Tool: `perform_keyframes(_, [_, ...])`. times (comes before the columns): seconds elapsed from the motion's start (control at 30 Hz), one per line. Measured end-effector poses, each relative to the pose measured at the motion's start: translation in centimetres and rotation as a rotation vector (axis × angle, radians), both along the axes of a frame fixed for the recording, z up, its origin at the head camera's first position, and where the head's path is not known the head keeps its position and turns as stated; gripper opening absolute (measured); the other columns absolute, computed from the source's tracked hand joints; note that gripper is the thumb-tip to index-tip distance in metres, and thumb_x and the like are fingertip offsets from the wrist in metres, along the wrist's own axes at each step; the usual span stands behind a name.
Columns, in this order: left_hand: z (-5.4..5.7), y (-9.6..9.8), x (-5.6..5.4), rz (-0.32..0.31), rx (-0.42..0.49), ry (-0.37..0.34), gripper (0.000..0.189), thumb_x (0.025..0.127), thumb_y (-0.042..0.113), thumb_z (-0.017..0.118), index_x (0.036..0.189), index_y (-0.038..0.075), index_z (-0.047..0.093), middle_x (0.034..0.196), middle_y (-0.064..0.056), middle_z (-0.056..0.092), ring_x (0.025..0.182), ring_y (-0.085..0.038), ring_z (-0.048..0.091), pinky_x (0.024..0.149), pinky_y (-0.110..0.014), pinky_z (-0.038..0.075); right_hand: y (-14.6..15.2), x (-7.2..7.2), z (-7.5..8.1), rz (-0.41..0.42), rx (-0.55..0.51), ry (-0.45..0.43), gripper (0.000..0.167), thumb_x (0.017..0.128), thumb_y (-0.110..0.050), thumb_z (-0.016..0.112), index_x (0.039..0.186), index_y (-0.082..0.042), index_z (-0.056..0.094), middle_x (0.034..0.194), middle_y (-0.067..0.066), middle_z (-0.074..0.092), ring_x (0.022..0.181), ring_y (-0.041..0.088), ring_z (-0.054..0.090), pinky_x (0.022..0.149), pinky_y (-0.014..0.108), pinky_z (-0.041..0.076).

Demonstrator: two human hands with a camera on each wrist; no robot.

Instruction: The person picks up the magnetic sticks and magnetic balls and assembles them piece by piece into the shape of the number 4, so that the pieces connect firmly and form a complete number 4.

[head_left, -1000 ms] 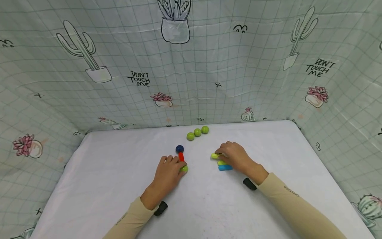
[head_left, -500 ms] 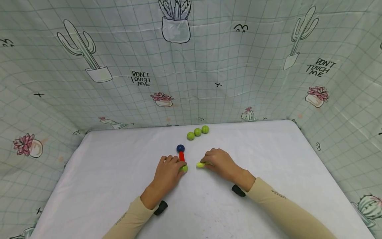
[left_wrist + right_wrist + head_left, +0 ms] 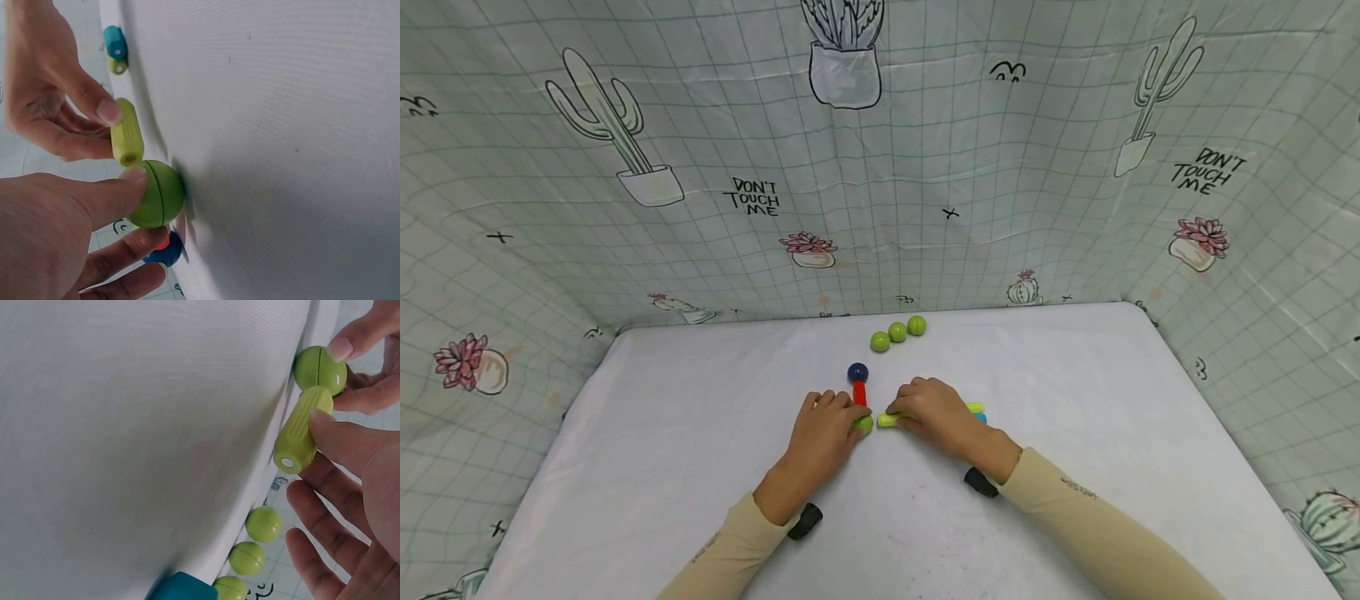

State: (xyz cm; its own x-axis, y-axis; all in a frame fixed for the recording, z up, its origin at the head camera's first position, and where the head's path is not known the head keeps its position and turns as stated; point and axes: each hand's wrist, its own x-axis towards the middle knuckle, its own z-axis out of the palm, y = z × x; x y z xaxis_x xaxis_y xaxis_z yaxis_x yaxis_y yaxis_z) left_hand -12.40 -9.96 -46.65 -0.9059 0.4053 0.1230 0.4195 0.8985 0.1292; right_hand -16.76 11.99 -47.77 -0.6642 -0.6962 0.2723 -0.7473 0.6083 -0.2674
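Observation:
My left hand (image 3: pixel 823 433) pinches a green ball (image 3: pixel 158 195) between thumb and fingers, low on the white table. A red rod (image 3: pixel 860 393) runs from this ball to a dark blue ball (image 3: pixel 857 372) farther back. My right hand (image 3: pixel 936 417) pinches a yellow-green ribbed rod (image 3: pixel 300 434) by its side. In both wrist views the rod's far end is right at the green ball's surface. At the rod's other end a small round metal-looking spot shows in the right wrist view.
Three green balls (image 3: pixel 897 332) lie in a row near the table's back edge. Behind my right hand, partly hidden, lie another yellow-green rod (image 3: pixel 974 407) and a blue rod (image 3: pixel 115 41). A patterned cloth (image 3: pixel 880 183) hangs beyond the white table (image 3: pixel 700 433).
My right hand has carried the yellow-green rod left and nearer, from beside the other rods to the green ball. The red rod and blue ball have swung slightly right; my left hand stays put.

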Motion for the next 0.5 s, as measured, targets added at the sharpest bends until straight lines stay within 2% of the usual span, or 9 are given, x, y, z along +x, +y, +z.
perform_keyframes(0.27, [-0.07,0.05,-0.09,0.000,0.021,-0.005,0.026,0.092,0.023,0.085,0.117,0.017,0.081,0.100,-0.003,0.068,0.099,-0.026,0.061,0.092,-0.044,0.046,-0.42,-0.07,-0.15,0.026,-0.020,0.026,0.019,0.083,-0.008,0.090,0.101,-0.013,0.084,0.091,-0.004,0.075,0.087,0.016,0.067,0.079,0.031,0.055])
perform_keyframes(0.5, [0.05,0.19,-0.05,0.008,0.006,-0.014,0.028,0.092,0.024,0.085,0.118,0.017,0.081,0.101,-0.003,0.069,0.099,-0.025,0.061,0.091,-0.043,0.046,-0.70,0.01,-0.19,0.010,-0.010,0.012,0.020,0.083,-0.008,0.090,0.101,-0.014,0.084,0.091,-0.005,0.075,0.086,0.015,0.067,0.080,0.031,0.056])
